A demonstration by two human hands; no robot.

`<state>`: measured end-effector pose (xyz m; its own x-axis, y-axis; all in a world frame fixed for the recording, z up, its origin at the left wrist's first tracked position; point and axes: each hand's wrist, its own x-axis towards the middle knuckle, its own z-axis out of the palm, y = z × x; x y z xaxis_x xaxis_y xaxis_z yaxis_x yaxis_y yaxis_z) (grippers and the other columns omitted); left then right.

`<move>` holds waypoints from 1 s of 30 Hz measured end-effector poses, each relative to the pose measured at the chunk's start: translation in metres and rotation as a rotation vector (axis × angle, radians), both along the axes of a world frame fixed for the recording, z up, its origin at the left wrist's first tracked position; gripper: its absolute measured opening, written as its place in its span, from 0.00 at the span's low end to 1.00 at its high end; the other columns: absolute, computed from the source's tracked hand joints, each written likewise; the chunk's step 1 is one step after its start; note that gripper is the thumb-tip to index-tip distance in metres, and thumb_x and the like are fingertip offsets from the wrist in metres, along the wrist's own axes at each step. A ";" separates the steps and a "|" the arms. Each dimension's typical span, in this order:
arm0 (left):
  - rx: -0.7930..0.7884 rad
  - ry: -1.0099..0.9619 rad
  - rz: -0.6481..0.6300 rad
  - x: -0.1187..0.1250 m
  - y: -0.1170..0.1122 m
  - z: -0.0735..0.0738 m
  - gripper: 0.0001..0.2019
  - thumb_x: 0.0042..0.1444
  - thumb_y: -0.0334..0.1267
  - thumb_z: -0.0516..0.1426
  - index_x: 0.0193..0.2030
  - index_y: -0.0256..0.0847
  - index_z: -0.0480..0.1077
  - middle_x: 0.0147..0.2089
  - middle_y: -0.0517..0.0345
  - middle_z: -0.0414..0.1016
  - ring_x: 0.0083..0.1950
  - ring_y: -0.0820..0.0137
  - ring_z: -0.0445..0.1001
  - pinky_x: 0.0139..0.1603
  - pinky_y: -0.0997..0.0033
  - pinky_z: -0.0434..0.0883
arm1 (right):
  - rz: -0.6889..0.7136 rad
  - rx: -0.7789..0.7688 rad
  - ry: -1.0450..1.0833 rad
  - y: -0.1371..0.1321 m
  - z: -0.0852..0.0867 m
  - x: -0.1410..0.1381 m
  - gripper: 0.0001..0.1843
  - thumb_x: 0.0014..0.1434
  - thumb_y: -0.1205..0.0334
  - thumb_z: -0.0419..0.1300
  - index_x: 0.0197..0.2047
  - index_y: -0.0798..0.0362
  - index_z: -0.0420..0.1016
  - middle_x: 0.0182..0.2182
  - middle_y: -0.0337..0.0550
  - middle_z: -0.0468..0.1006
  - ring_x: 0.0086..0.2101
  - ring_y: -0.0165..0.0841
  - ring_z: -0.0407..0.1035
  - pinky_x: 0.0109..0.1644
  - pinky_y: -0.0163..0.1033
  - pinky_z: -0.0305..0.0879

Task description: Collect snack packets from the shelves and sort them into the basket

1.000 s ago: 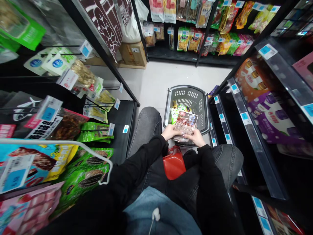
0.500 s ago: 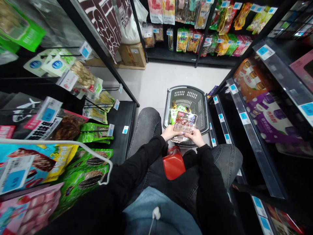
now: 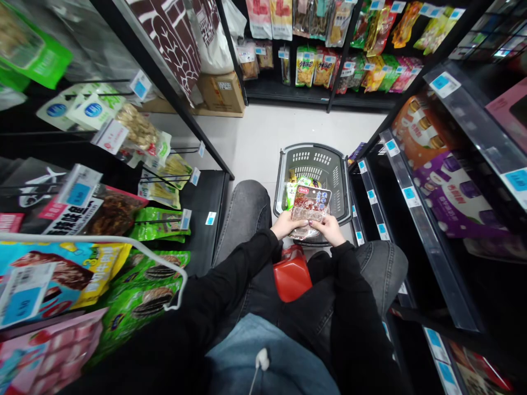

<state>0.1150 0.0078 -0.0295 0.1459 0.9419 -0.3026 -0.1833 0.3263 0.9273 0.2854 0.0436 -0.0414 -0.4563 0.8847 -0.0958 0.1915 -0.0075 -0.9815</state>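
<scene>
Between the knees, over the near rim of the grey basket (image 3: 341,189), both hands grip one flat snack packet (image 3: 309,206). The left hand (image 3: 286,224) closes on its lower left edge, thumb on the printed face; the right hand (image 3: 330,229) pinches the lower right corner, fingers curled behind. A second, paler packet seems to lie under the first, though how many are stacked cannot be told. The packet tilts up toward the camera, its top edge above the green packets (image 3: 297,186) lying in the basket. A red object (image 3: 292,277) sits in the lap just below the wrists. Hanging snack bags (image 3: 158,222) crowd the left shelf; boxed goods (image 3: 453,195) fill the right. The grip is only on the lower edge, so the glossy film could slip and the packet drop short, between the basket and the knees.
</scene>
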 end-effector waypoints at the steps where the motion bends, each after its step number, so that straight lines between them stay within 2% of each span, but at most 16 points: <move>1: 0.016 0.017 -0.003 0.001 0.000 -0.001 0.31 0.35 0.49 0.66 0.43 0.28 0.71 0.43 0.44 0.75 0.43 0.61 0.74 0.52 0.60 0.68 | -0.012 0.004 -0.003 0.000 0.000 0.000 0.20 0.47 0.51 0.63 0.38 0.57 0.76 0.38 0.46 0.79 0.39 0.40 0.73 0.46 0.45 0.68; 4: 0.091 0.260 0.079 0.002 0.000 -0.005 0.28 0.41 0.48 0.62 0.46 0.30 0.69 0.45 0.45 0.74 0.47 0.61 0.71 0.53 0.60 0.67 | -0.129 0.062 -0.135 -0.003 0.001 -0.004 0.19 0.49 0.50 0.60 0.38 0.57 0.76 0.35 0.47 0.79 0.36 0.39 0.73 0.42 0.42 0.68; 6: 0.170 0.490 0.199 0.002 0.000 -0.007 0.28 0.43 0.45 0.62 0.50 0.31 0.66 0.49 0.43 0.70 0.51 0.60 0.68 0.55 0.58 0.65 | -0.265 0.175 -0.395 -0.009 0.004 -0.011 0.18 0.52 0.51 0.56 0.35 0.58 0.75 0.30 0.49 0.79 0.32 0.38 0.72 0.39 0.41 0.67; 8: 0.243 0.537 0.208 0.002 0.000 -0.008 0.31 0.43 0.43 0.62 0.54 0.33 0.63 0.54 0.42 0.64 0.54 0.60 0.66 0.56 0.57 0.64 | -0.324 0.334 -0.661 -0.018 0.009 -0.021 0.17 0.55 0.54 0.52 0.34 0.59 0.74 0.28 0.52 0.77 0.30 0.39 0.70 0.38 0.42 0.64; 10: 0.255 0.364 0.091 0.003 0.000 -0.009 0.33 0.43 0.45 0.63 0.56 0.34 0.62 0.56 0.42 0.63 0.54 0.61 0.66 0.57 0.58 0.64 | -0.253 0.486 -0.799 -0.027 0.015 -0.031 0.15 0.57 0.59 0.50 0.35 0.59 0.73 0.29 0.53 0.75 0.31 0.39 0.69 0.38 0.42 0.62; 12: 0.189 0.134 0.019 0.004 0.001 -0.010 0.34 0.42 0.49 0.63 0.54 0.32 0.64 0.53 0.43 0.67 0.52 0.60 0.68 0.58 0.57 0.63 | -0.114 0.618 -0.808 -0.033 0.021 -0.038 0.13 0.56 0.59 0.51 0.37 0.58 0.71 0.32 0.53 0.74 0.35 0.40 0.68 0.41 0.43 0.61; 14: 0.098 -0.042 0.069 0.003 0.004 -0.011 0.33 0.40 0.50 0.63 0.50 0.29 0.67 0.48 0.43 0.72 0.50 0.60 0.70 0.58 0.56 0.62 | 0.004 0.716 -0.737 -0.033 0.025 -0.039 0.14 0.55 0.56 0.53 0.39 0.57 0.70 0.35 0.53 0.73 0.40 0.41 0.66 0.46 0.45 0.59; 15: 0.058 -0.106 0.114 0.002 0.005 -0.011 0.32 0.39 0.50 0.64 0.48 0.29 0.69 0.45 0.44 0.74 0.48 0.60 0.71 0.58 0.56 0.63 | 0.014 0.734 -0.680 -0.030 0.025 -0.036 0.15 0.55 0.55 0.54 0.40 0.57 0.69 0.36 0.52 0.73 0.41 0.41 0.65 0.48 0.46 0.59; 17: 0.002 -0.177 0.177 0.000 0.007 -0.010 0.30 0.35 0.46 0.67 0.44 0.28 0.71 0.43 0.46 0.75 0.45 0.61 0.73 0.57 0.56 0.64 | -0.121 0.666 -0.550 -0.021 0.022 -0.028 0.16 0.56 0.53 0.53 0.42 0.56 0.68 0.37 0.51 0.72 0.42 0.40 0.64 0.49 0.47 0.59; 19: -0.032 -0.174 0.182 -0.002 0.008 -0.009 0.29 0.30 0.41 0.68 0.41 0.28 0.72 0.40 0.47 0.76 0.43 0.61 0.74 0.56 0.56 0.65 | -0.327 0.448 -0.388 -0.011 0.015 -0.017 0.18 0.54 0.51 0.54 0.43 0.56 0.66 0.36 0.49 0.72 0.38 0.38 0.66 0.45 0.46 0.63; 20: -0.047 -0.154 0.168 -0.002 0.007 -0.007 0.28 0.28 0.40 0.69 0.40 0.28 0.73 0.39 0.48 0.77 0.43 0.61 0.74 0.56 0.56 0.65 | -0.369 0.306 -0.296 -0.006 0.011 -0.012 0.20 0.51 0.50 0.56 0.42 0.56 0.66 0.35 0.48 0.72 0.36 0.37 0.67 0.43 0.45 0.65; 22: -0.068 -0.110 0.144 -0.002 0.007 -0.004 0.27 0.25 0.40 0.69 0.37 0.29 0.74 0.37 0.49 0.77 0.41 0.61 0.74 0.55 0.57 0.66 | -0.281 0.034 -0.108 0.000 0.006 -0.006 0.24 0.45 0.47 0.61 0.40 0.56 0.68 0.33 0.46 0.73 0.33 0.36 0.69 0.40 0.44 0.67; 24: -0.079 -0.077 0.135 -0.002 0.006 -0.001 0.27 0.24 0.41 0.70 0.35 0.29 0.74 0.36 0.49 0.78 0.40 0.61 0.75 0.54 0.57 0.67 | -0.144 -0.133 0.027 0.001 0.005 -0.004 0.23 0.41 0.48 0.64 0.36 0.56 0.70 0.32 0.46 0.75 0.34 0.37 0.70 0.41 0.44 0.68; 26: -0.080 -0.043 0.137 -0.001 0.005 0.001 0.27 0.24 0.41 0.70 0.35 0.29 0.74 0.35 0.49 0.78 0.39 0.61 0.75 0.53 0.57 0.68 | -0.129 -0.183 0.075 -0.001 0.005 -0.007 0.22 0.39 0.49 0.66 0.34 0.56 0.72 0.33 0.46 0.77 0.36 0.39 0.71 0.44 0.44 0.68; 30: -0.060 0.044 0.111 -0.001 0.006 0.000 0.28 0.28 0.43 0.69 0.37 0.27 0.74 0.40 0.45 0.77 0.44 0.60 0.74 0.54 0.59 0.67 | -0.185 -0.149 0.042 -0.002 0.002 -0.007 0.22 0.40 0.51 0.65 0.35 0.57 0.73 0.34 0.46 0.78 0.36 0.39 0.72 0.44 0.44 0.68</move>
